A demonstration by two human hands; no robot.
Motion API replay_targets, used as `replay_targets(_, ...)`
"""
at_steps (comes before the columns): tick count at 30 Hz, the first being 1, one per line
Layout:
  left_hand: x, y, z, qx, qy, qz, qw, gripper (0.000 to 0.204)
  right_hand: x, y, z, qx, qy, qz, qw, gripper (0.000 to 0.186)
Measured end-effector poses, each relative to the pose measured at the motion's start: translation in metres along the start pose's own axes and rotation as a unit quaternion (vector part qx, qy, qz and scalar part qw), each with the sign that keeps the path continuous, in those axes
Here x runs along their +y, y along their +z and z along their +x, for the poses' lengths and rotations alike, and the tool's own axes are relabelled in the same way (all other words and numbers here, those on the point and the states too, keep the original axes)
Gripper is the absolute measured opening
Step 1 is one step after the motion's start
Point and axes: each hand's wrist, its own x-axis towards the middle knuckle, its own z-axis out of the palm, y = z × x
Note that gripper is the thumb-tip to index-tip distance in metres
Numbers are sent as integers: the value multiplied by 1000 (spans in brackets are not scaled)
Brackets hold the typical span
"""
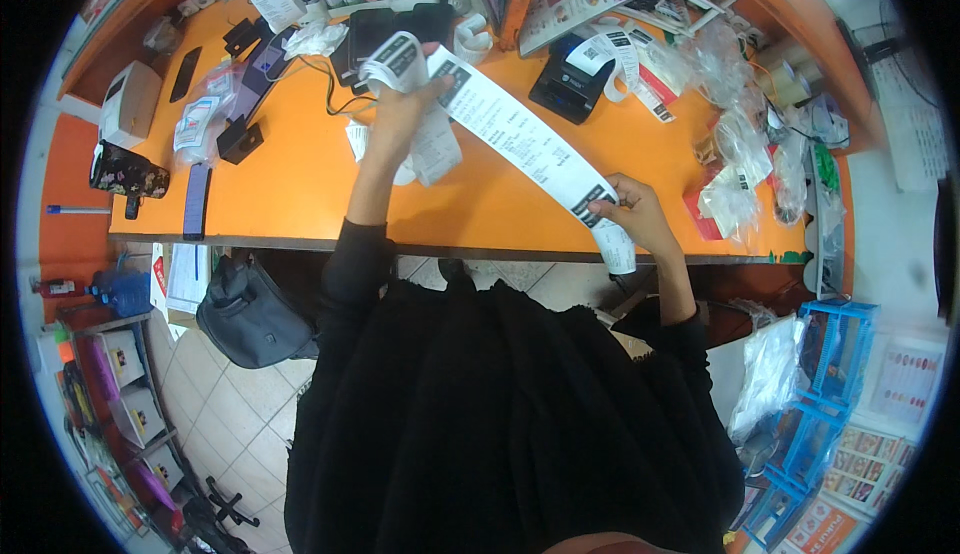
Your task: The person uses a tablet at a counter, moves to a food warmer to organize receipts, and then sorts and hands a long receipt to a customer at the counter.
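Observation:
A long printed receipt strip [530,134] stretches slantwise between my two hands, above the orange desk. My left hand [405,112] is closed on its upper part, where the paper loops over into a curl. More crumpled receipt paper [437,150] hangs or lies just beneath that hand; I cannot tell if it is the same strip. Near the desk's front edge, my right hand [640,216] pinches the strip's lower end, and a short tail drops below the fingers. Beyond the strip sits a black portable receipt printer [572,82] with printed paper curling beside it.
The orange desk [300,199] carries a dark mug [130,176], phones, a white boxy device [130,104] and a black case [385,39]. Clear plastic bags [735,144] crowd its right end. Below stand a black bag [255,309] and a blue rack [815,394].

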Motion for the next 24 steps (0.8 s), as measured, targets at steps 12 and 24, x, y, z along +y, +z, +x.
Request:
replay_targets(12,24,-1,-26,28,63,9,998,40,5,-2,-32,-89,-34,-27,995,20)
replay_targets(24,40,-20,-45,42,86,-36,995,49,8,-3,-11,-153,-1,39,988,15)
